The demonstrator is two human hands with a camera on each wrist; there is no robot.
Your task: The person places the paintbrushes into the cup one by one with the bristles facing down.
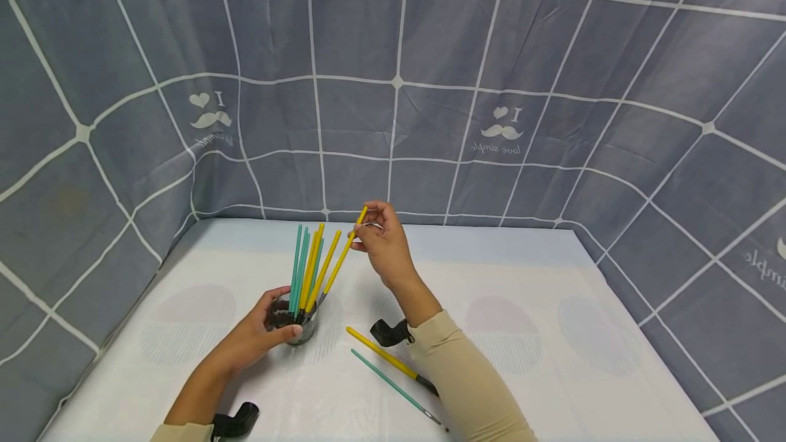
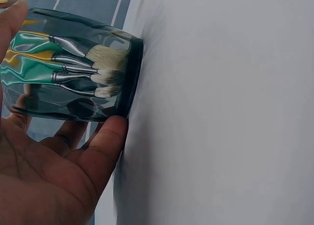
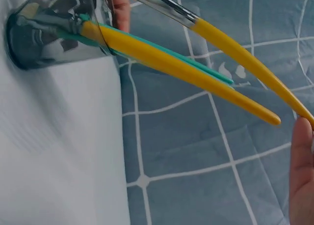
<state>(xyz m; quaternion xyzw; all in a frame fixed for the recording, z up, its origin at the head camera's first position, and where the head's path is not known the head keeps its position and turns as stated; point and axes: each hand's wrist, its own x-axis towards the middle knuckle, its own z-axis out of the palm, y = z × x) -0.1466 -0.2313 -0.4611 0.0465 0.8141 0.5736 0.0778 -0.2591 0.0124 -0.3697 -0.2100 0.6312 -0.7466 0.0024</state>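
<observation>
My left hand (image 1: 248, 336) curls round a clear glass cup (image 1: 305, 334) standing on the table, thumb on the near side. Several paintbrushes with teal handles (image 1: 296, 268) and yellow handles (image 1: 308, 268) lean in it. In the left wrist view, pale bristles (image 2: 109, 58) point down toward the cup's dark base. My right hand (image 1: 387, 247) pinches one yellow-handled paintbrush (image 1: 342, 256) near the handle's top end. That brush slants right of the bunch; in the right wrist view its metal ferrule (image 3: 169, 6) is at the cup's mouth, and its bristles are out of sight.
On the white table (image 1: 295, 401), a thick yellow paintbrush (image 1: 381, 352) and a thin teal paintbrush (image 1: 393, 385) lie near my right forearm, which partly covers the yellow one. A grey curtain (image 1: 356, 121) with white grid lines hangs behind and at both sides.
</observation>
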